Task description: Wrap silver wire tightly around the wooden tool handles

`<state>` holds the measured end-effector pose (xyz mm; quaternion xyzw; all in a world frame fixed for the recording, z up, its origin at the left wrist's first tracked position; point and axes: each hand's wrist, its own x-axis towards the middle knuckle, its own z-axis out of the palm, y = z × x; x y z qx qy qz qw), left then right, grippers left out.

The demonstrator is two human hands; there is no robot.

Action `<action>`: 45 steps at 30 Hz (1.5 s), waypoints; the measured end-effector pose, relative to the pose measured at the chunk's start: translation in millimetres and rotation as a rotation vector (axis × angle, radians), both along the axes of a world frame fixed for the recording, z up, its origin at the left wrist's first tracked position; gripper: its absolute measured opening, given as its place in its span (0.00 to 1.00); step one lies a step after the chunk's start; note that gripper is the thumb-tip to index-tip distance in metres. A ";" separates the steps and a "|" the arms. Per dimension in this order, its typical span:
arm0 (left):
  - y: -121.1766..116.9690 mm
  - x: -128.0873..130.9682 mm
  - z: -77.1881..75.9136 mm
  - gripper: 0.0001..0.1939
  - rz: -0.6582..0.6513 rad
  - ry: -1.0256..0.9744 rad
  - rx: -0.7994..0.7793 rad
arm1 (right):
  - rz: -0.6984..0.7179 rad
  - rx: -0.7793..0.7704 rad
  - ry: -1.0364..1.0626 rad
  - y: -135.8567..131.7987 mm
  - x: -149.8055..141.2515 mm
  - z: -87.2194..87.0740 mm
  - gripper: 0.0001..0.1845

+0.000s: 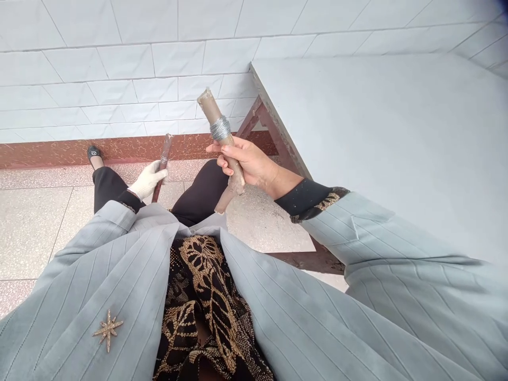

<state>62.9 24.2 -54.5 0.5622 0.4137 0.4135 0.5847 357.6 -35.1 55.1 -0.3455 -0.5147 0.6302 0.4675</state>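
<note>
My bare right hand (248, 161) is closed round a thick grey-brown stick (237, 177), held up at a slant before me. Silver wire (220, 128) is wound in a tight coil near the stick's upper part, just above my fingers. The lower end bends off to one side like a branch stub. Lower and to the left, my left hand (147, 181), in a white knitted glove, grips a thinner dark reddish-brown stick (165, 148). A few turns of wire show on that one too. The sleeve and lap hide part of its bottom end.
A pale tabletop (381, 143) on a reddish frame (273, 127) fills the right side. Below my right hand lies a speckled flat surface (265, 227). White tiles (127, 58) cover the wall ahead, above a red-brown skirting band (51, 151). The floor (32, 222) is speckled.
</note>
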 end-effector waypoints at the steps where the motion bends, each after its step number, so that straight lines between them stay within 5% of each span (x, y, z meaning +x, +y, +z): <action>1: -1.8 4.4 -3.0 0.15 -0.011 -0.067 -0.052 | 0.025 0.002 -0.012 -0.4 -1.1 -2.0 0.20; 7: -4.8 17.8 -6.4 0.17 0.008 -0.103 -0.079 | 0.089 0.045 -0.076 -3.5 -4.9 -3.4 0.21; 11: -6.5 22.3 5.8 0.17 0.044 -0.125 -0.140 | 0.170 0.043 -0.240 -9.4 -9.8 -3.3 0.16; 15: -10.5 19.4 20.7 0.20 -0.091 -0.330 -0.298 | 0.217 0.023 -0.350 -12.5 -11.8 -1.6 0.13; 26: -22.7 0.3 45.0 0.29 -0.366 -0.308 -0.381 | -0.216 0.061 -0.039 16.8 20.3 2.5 0.16; 33: -32.3 12.9 63.5 0.23 -0.115 -0.422 -0.280 | -0.122 0.035 -0.209 8.2 3.8 -5.0 0.16; 45: -41.3 26.7 80.8 0.14 0.052 -0.538 -0.132 | -0.043 0.038 -0.338 -2.8 -5.7 3.5 0.15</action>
